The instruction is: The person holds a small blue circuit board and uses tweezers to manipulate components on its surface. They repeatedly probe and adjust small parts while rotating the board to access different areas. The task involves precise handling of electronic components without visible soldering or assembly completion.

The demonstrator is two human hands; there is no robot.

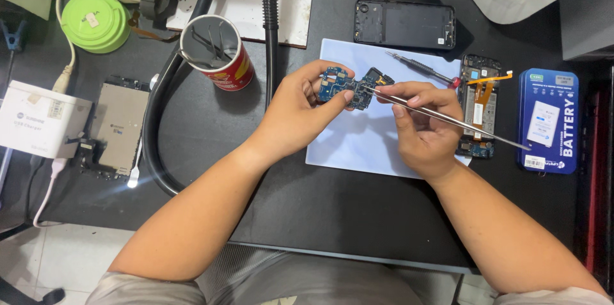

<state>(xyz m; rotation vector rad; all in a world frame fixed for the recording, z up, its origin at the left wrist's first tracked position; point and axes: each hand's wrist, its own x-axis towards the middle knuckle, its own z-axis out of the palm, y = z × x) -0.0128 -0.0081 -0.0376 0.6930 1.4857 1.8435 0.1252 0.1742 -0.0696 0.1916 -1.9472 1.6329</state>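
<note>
While gripped in the left hand [295, 108] above the mat [358, 142], the board [350, 86] is met by tweezers [441, 116] pinched in the right hand [425, 127]; their long axis runs toward 4 o'clock.

At frame centre a circuit board [354, 86] sits above a mat [358, 142], a cup [217, 51] to its left and a battery box [548, 119] far right

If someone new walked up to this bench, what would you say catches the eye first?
Most striking are the two hands at centre: the left hand pinches a small blue circuit board above a pale blue mat, while the right hand holds metal tweezers to it. Next come the red cup of tools at upper left and the blue battery box at right.
</note>
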